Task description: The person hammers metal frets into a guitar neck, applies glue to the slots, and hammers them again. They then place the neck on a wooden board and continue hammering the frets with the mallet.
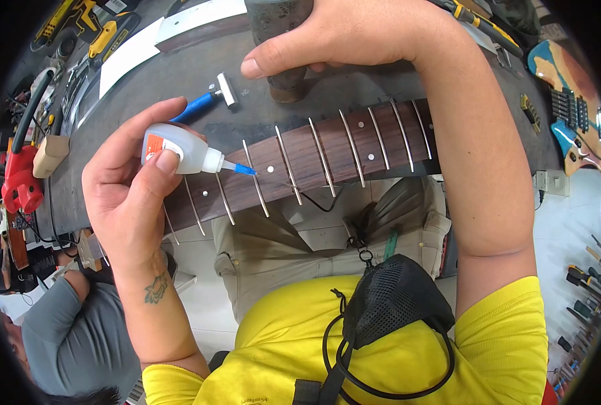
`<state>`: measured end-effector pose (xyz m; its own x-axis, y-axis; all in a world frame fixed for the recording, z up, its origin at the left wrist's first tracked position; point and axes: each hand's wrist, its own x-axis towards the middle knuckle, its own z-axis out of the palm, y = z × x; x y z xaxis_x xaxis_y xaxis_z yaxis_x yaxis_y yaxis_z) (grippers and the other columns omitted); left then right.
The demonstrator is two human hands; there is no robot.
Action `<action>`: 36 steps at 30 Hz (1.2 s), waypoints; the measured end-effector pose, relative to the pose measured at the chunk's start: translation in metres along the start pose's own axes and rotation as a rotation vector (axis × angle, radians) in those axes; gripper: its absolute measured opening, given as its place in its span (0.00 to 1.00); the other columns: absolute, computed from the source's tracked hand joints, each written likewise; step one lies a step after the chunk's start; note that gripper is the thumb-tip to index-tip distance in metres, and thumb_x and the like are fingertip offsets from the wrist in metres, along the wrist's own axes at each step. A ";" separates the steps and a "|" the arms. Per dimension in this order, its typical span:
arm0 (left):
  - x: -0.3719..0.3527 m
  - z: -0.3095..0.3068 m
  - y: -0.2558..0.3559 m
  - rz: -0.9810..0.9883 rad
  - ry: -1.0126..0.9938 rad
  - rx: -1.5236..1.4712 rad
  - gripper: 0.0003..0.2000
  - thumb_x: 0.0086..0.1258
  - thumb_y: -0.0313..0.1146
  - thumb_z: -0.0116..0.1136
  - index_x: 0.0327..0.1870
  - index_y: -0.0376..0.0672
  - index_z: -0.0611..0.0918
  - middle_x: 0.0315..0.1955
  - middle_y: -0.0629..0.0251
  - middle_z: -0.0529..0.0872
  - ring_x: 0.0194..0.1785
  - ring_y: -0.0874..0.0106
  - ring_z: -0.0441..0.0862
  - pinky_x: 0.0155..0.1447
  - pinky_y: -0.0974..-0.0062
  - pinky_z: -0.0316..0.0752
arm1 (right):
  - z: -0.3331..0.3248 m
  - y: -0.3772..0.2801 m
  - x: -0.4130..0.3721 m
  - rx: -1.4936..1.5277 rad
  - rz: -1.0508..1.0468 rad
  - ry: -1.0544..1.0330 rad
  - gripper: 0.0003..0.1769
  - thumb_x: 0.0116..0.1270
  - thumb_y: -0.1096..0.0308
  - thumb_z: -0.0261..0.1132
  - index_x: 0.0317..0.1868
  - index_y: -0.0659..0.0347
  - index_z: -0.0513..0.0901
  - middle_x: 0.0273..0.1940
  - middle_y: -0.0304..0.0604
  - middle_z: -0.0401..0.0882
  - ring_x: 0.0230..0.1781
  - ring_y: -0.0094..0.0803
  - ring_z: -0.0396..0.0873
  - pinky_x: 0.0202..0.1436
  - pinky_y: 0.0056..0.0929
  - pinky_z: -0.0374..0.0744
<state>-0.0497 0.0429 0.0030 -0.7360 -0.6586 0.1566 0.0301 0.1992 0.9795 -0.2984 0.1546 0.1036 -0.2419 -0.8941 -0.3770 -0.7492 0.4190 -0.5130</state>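
Note:
My left hand (125, 172) is closed around a small translucent glue bottle (196, 152) with an orange label and a blue nozzle tip. The bottle tilts down to the right, its tip close over the guitar fretboard (300, 155) beside a fret wire. Silver fret wires cross the dark wood and stick out past its edges; white dots lie between some of them. Beyond the fretboard, my right hand (361, 34) is wrapped round a dark, worn cylinder (273, 20), thumb across its near side. The cylinder stands upright on the bench, its far side hidden.
A blue-handled tool with a silver crosshead (227, 90) lies behind the bottle on the dark bench (172, 67). Yellow power tools (108, 37) and a red tool (22, 179) sit at left. A blue-and-tan guitar body (570, 101) is at far right. Another person's grey sleeve (64, 310) shows lower left.

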 end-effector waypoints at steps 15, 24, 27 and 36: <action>0.001 -0.006 -0.004 -0.004 0.006 0.009 0.26 0.73 0.29 0.64 0.69 0.22 0.79 0.45 0.51 0.91 0.38 0.80 0.81 0.34 0.87 0.62 | 0.004 -0.009 0.004 -0.043 0.125 0.032 0.35 0.64 0.32 0.71 0.48 0.59 0.94 0.42 0.49 0.93 0.45 0.40 0.88 0.52 0.36 0.82; 0.005 -0.009 -0.004 -0.042 0.030 -0.013 0.24 0.73 0.27 0.62 0.69 0.23 0.80 0.46 0.52 0.91 0.38 0.82 0.80 0.35 0.86 0.62 | -0.002 0.009 0.003 0.001 -0.087 -0.033 0.35 0.64 0.32 0.71 0.48 0.59 0.94 0.42 0.50 0.93 0.45 0.41 0.88 0.52 0.36 0.82; 0.005 -0.010 -0.005 -0.034 0.028 -0.016 0.24 0.74 0.26 0.61 0.68 0.23 0.80 0.46 0.51 0.91 0.37 0.82 0.78 0.35 0.86 0.62 | 0.005 -0.012 0.008 -0.022 0.041 0.004 0.34 0.65 0.33 0.71 0.48 0.59 0.94 0.43 0.50 0.93 0.45 0.41 0.88 0.53 0.36 0.82; 0.006 -0.008 -0.004 -0.046 0.063 -0.027 0.22 0.75 0.25 0.59 0.68 0.23 0.80 0.46 0.51 0.91 0.34 0.83 0.75 0.35 0.85 0.62 | -0.001 0.015 0.010 0.051 -0.131 -0.058 0.30 0.67 0.37 0.71 0.45 0.58 0.94 0.41 0.46 0.93 0.44 0.38 0.89 0.53 0.34 0.82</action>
<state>-0.0491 0.0322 0.0008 -0.6933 -0.7110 0.1179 0.0156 0.1486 0.9888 -0.3126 0.1524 0.0928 -0.1070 -0.9314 -0.3479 -0.7390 0.3086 -0.5989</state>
